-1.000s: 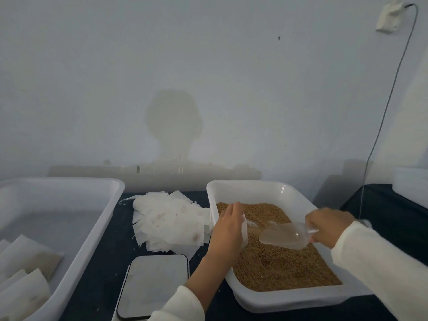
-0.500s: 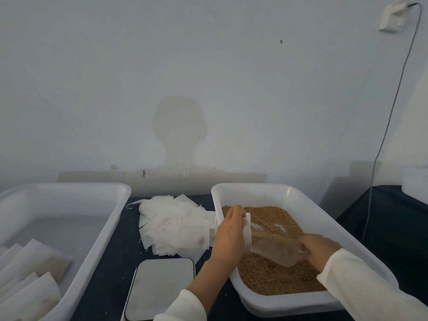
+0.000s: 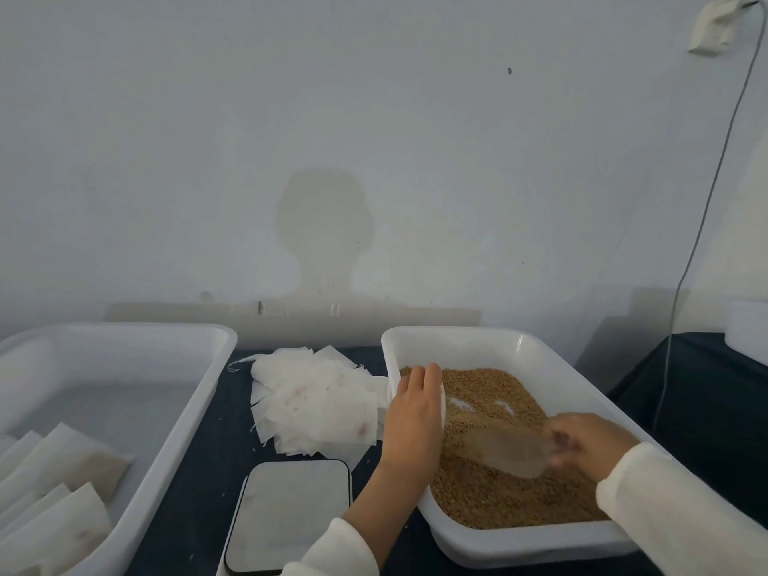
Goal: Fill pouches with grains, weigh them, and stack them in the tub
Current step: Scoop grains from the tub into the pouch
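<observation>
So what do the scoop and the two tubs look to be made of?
Scoop: clear, slightly frosted plastic, probably; the grains show through it. Grain tub and left tub: white, smooth, semi-gloss moulded plastic, judging by the rounded rims.

Left hand (image 3: 415, 413) fingers (image 3: 424, 378) hold a small white paper pouch (image 3: 443, 403) over the brown grains (image 3: 490, 484) in the white plastic tray (image 3: 540, 351). Left of those fingers: loose pile of white empty pouches (image 3: 316, 401), flat grey scale (image 3: 291, 513) nearer, big white plastic tub (image 3: 124, 338) farthest left. Right of them, right hand (image 3: 590, 444) holds the clear plastic scoop (image 3: 503, 451) in the grains.
</observation>
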`<state>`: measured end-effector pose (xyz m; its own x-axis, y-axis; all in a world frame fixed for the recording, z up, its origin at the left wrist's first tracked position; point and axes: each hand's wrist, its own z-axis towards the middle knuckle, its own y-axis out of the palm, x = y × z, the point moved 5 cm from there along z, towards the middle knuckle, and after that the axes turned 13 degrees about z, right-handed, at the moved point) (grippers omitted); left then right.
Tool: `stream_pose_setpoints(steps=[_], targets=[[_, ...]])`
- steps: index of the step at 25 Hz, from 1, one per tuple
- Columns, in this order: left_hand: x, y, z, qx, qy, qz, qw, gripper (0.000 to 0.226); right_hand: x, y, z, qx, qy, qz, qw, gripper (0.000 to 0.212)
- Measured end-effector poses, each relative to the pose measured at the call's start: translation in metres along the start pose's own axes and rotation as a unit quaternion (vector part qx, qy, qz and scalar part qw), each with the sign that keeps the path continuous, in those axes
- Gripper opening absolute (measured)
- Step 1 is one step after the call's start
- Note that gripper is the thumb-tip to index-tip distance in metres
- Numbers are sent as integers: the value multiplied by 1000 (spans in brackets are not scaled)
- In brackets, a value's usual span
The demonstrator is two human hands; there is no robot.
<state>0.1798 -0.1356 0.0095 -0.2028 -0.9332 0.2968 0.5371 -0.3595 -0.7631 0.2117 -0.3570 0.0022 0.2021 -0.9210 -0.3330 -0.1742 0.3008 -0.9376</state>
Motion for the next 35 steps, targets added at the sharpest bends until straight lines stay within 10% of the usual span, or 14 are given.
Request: stream_pose_setpoints(steps=[35], targets=[[7, 10, 1, -23, 92, -56, 994, 10, -45, -79, -12, 202, -144, -230, 941, 29]])
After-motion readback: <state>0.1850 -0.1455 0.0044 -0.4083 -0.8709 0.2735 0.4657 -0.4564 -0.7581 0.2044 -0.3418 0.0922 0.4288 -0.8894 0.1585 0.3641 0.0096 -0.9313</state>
